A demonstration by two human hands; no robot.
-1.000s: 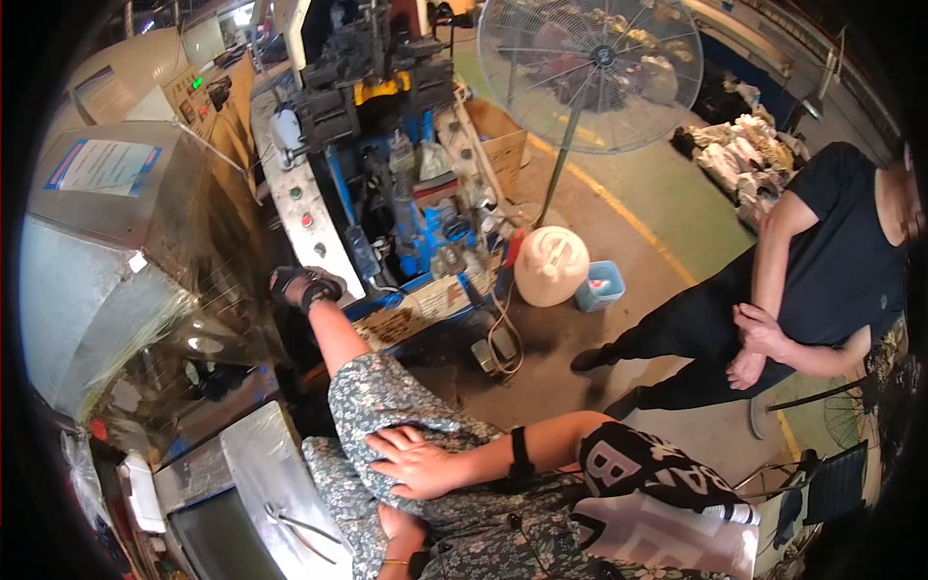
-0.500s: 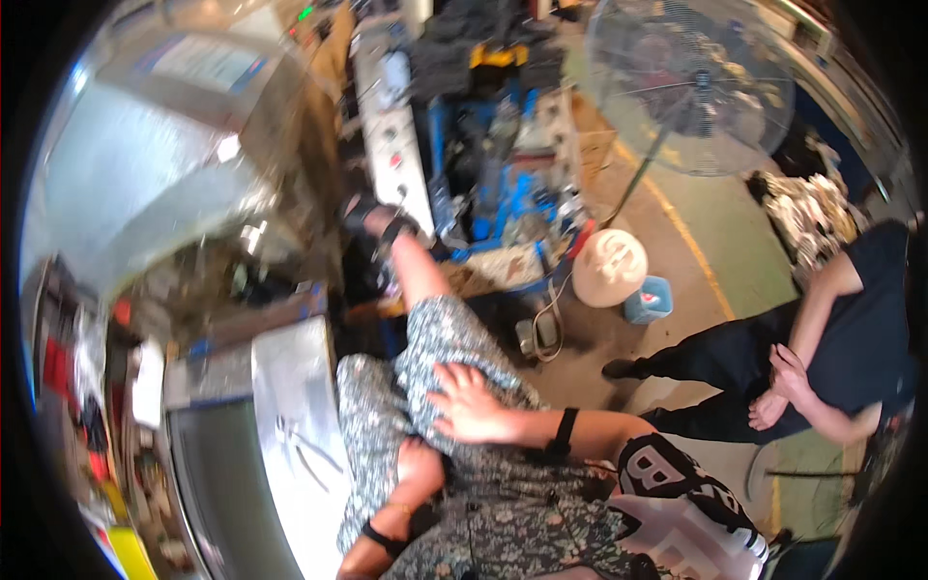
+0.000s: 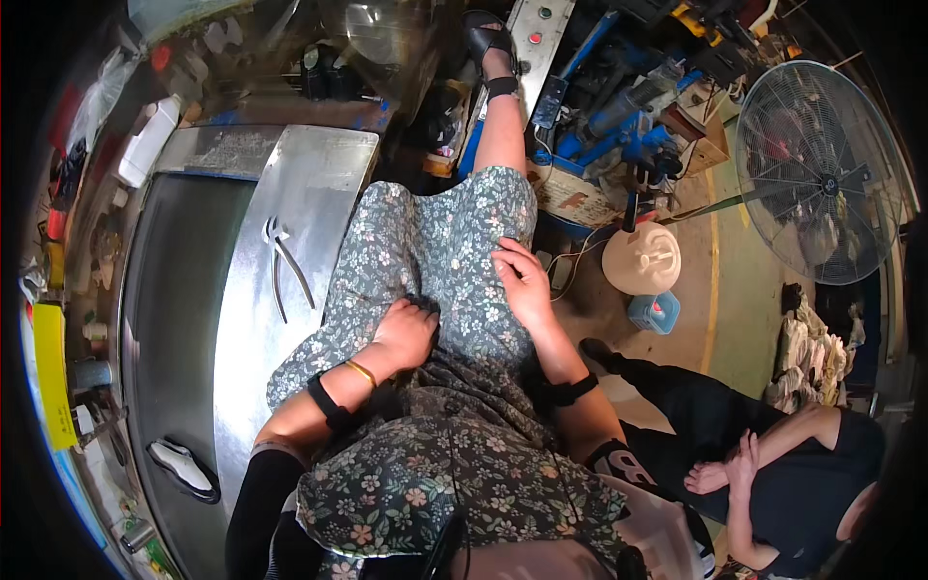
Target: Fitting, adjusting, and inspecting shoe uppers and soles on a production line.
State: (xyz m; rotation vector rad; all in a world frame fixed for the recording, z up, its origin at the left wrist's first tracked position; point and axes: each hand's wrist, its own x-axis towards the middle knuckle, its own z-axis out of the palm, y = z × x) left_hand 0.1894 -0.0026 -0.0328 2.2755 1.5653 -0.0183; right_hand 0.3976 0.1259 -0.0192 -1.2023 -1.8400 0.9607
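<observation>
My left hand (image 3: 404,333) lies on the floral apron (image 3: 454,425) over my lap, its fingers curled in together and the tips hidden against the cloth. Nothing shows in it. On my right thigh rests my right hand (image 3: 524,287), palm down, fingers loosely stretched and empty. A pair of metal pliers (image 3: 277,253) with long curved handles lies on the shiny metal plate (image 3: 261,387) beside my left thigh. Further left, a white shoe (image 3: 182,468) with a dark sole sits on the dark conveyor belt (image 3: 188,319).
At right, a person in dark clothes (image 3: 822,483) has hands and forearms crossed. Beyond my right knee stand a pale plastic jug (image 3: 642,258), a blue container (image 3: 654,312) and a large floor fan (image 3: 822,174). My sandalled foot (image 3: 491,48) is beside a button panel (image 3: 532,43).
The view has swung, so the lap and metal plate show more fully and sharply. The shoe on the belt has come into sight. Both hands still rest on my lap and thigh.
</observation>
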